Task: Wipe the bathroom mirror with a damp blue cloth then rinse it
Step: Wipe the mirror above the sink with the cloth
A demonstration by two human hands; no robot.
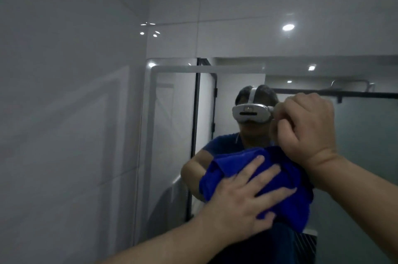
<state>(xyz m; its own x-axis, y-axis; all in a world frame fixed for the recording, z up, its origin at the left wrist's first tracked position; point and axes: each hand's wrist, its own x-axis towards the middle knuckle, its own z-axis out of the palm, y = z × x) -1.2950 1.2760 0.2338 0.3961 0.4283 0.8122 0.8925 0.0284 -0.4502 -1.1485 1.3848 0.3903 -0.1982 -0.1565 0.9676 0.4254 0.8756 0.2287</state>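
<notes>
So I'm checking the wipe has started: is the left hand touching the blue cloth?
Touching. The head view shows the left hand spread flat on the blue cloth, fingers lying directly over its folds.

Your right hand [310, 128] hides the blue cloth [247, 169]'s upper corner — your left hand [243, 197] covers its middle — and the mirror [366, 156] runs off-frame right of the cloth.
</notes>
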